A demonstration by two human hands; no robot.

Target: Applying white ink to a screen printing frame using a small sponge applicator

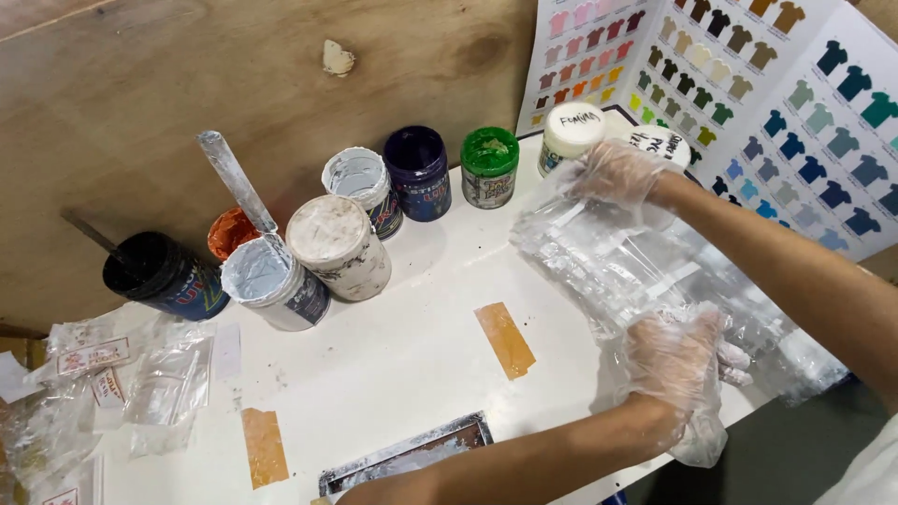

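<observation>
White tabletop [412, 365] fills the frame under a plywood wall. At centre right lies a stack of clear plastic bags [617, 262]. The gloved left hand [675, 360] curls its fingers shut on the stack's near edge; the gloved right hand [622, 173] pinches the far edge. Paint jars [341, 245] stand in the upper left, beside a shirt colour chart [776, 84] in the upper right.
</observation>
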